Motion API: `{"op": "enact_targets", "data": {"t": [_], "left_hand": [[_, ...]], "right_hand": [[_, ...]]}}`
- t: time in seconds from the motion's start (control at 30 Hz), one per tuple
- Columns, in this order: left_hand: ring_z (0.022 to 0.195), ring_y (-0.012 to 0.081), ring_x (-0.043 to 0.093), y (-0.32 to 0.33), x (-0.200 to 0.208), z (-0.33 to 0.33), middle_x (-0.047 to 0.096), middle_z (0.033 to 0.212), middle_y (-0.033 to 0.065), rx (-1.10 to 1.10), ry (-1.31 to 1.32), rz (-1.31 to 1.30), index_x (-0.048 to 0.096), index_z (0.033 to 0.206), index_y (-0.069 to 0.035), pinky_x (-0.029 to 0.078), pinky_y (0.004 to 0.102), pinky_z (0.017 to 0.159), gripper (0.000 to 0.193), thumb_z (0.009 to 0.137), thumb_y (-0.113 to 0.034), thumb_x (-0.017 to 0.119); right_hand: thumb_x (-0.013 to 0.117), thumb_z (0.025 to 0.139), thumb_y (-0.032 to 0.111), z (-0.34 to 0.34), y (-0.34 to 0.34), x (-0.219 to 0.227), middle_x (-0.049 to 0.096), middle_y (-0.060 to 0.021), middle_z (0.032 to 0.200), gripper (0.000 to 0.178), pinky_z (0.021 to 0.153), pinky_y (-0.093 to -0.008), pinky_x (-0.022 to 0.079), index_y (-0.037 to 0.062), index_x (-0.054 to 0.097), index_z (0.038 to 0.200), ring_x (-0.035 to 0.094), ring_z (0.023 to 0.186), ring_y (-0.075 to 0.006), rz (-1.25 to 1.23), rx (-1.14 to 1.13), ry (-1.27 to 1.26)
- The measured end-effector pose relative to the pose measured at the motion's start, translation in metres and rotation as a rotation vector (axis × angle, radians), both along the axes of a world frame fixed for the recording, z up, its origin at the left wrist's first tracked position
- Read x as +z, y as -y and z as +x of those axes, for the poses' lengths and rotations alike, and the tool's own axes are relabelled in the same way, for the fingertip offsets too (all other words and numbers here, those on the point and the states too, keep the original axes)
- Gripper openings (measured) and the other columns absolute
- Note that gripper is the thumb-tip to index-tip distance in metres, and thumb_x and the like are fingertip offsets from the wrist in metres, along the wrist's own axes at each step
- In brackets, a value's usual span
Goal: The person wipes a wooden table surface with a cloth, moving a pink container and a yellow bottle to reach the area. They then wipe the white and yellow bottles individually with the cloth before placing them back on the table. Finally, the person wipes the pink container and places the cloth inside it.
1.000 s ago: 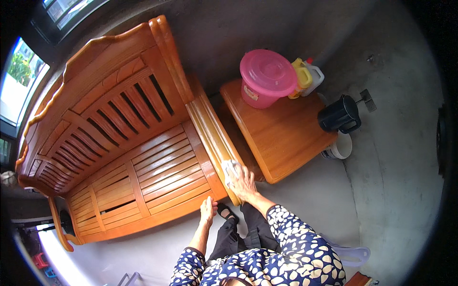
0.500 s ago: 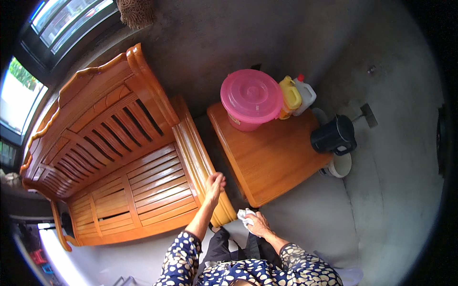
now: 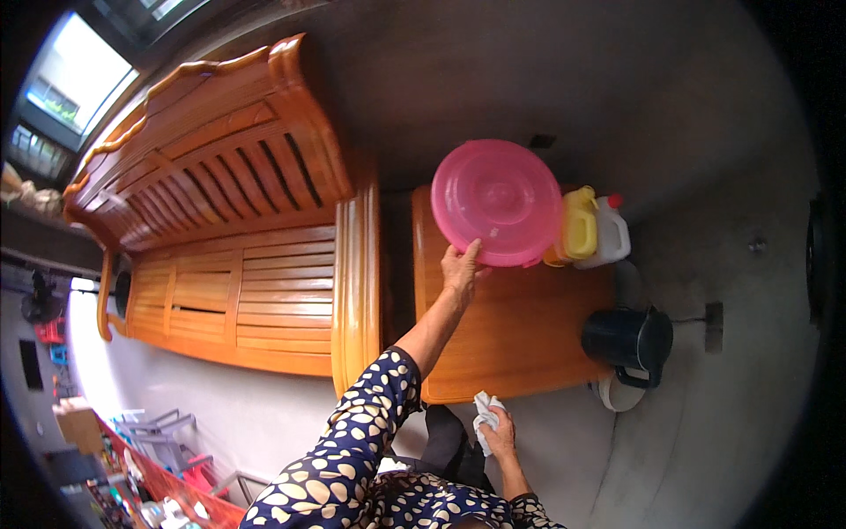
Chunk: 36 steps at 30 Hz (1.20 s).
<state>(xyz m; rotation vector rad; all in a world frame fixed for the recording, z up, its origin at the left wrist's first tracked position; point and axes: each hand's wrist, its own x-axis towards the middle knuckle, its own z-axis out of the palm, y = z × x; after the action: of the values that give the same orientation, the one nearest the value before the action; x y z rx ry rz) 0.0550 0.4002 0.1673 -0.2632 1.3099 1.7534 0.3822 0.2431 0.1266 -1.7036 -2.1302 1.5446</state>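
Observation:
My left hand [image 3: 462,269] reaches over the wooden side table [image 3: 520,326] and grips the near rim of a pink lidded bucket [image 3: 498,201]. Its thumb lies on top of the lid, while the other fingers are partly hidden below the edge. Close to my body, just off the table's front edge, my right hand [image 3: 500,434] is closed around a crumpled white cloth [image 3: 486,414]. Right of the bucket stand a yellow jug [image 3: 579,225] and a whitish jug with a red cap [image 3: 610,234].
A slatted wooden bench [image 3: 282,273] stands left of the table. A dark electric kettle [image 3: 627,342] sits at the table's right end, with a white bucket [image 3: 623,394] below it. Chairs [image 3: 163,436] and a red-edged table with clutter are at the lower left.
My left hand has moved forward and right from beside the bench arm to the bucket's rim, which it now grips. My right hand still holds the cloth. The view has turned left.

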Motion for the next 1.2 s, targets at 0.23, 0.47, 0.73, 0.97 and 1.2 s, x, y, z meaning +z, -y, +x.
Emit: {"op": "enact_targets", "data": {"t": [0.23, 0.47, 0.73, 0.97, 1.2], "left_hand": [[0.079, 0.0183, 0.064, 0.024, 0.008, -0.002, 0.063, 0.097, 0.0063, 0.071, 0.020, 0.119, 0.054, 0.105, -0.007, 0.058, 0.0312, 0.057, 0.021, 0.086, -0.009, 0.062], [0.103, 0.0239, 0.059, 0.137, 0.037, -0.051, 0.058, 0.112, 0.0060, 0.180, 0.067, 0.286, 0.050, 0.115, -0.011, 0.052, 0.0484, 0.085, 0.029, 0.088, -0.006, 0.058], [0.102, 0.0304, 0.059, 0.290, 0.042, -0.133, 0.053, 0.116, 0.0145, 0.503, -0.134, 0.244, 0.043, 0.123, -0.003, 0.057, 0.0468, 0.083, 0.046, 0.082, -0.003, 0.063], [0.098, 0.0265, 0.059, 0.389, -0.043, -0.160, 0.055, 0.107, 0.0101, 0.692, -0.097, 0.065, 0.044, 0.112, -0.004, 0.055, 0.0537, 0.080, 0.036, 0.082, -0.002, 0.064], [0.094, 0.0268, 0.060, 0.423, -0.117, -0.154, 0.059, 0.098, 0.0085, 0.729, 0.050, -0.062, 0.050, 0.105, -0.006, 0.053, 0.0534, 0.081, 0.030, 0.081, -0.003, 0.066]], "right_hand": [[0.067, 0.066, 0.015, -0.005, -0.018, 0.002, 0.055, -0.0214, 0.106, 0.045, 0.090, -0.0401, 0.043, 0.0087, 0.059, 0.110, 0.053, 0.101, -0.0360, -0.023, 0.088, -0.020], [0.066, 0.066, 0.014, -0.030, -0.010, -0.005, 0.054, -0.0203, 0.106, 0.044, 0.088, -0.0408, 0.044, 0.0097, 0.059, 0.109, 0.054, 0.100, -0.0356, 0.046, 0.180, -0.071], [0.065, 0.067, 0.016, -0.076, 0.027, 0.000, 0.056, -0.0200, 0.104, 0.043, 0.088, -0.0410, 0.044, 0.0096, 0.059, 0.109, 0.055, 0.100, -0.0368, 0.092, 0.293, -0.022], [0.066, 0.067, 0.017, -0.101, 0.071, -0.004, 0.055, -0.0195, 0.106, 0.042, 0.088, -0.0416, 0.044, 0.0121, 0.060, 0.109, 0.055, 0.101, -0.0366, 0.089, 0.313, 0.050], [0.066, 0.069, 0.016, -0.134, 0.084, 0.004, 0.055, -0.0194, 0.103, 0.041, 0.086, -0.0418, 0.045, 0.0125, 0.060, 0.109, 0.055, 0.098, -0.0378, 0.159, 0.270, 0.096]]}}
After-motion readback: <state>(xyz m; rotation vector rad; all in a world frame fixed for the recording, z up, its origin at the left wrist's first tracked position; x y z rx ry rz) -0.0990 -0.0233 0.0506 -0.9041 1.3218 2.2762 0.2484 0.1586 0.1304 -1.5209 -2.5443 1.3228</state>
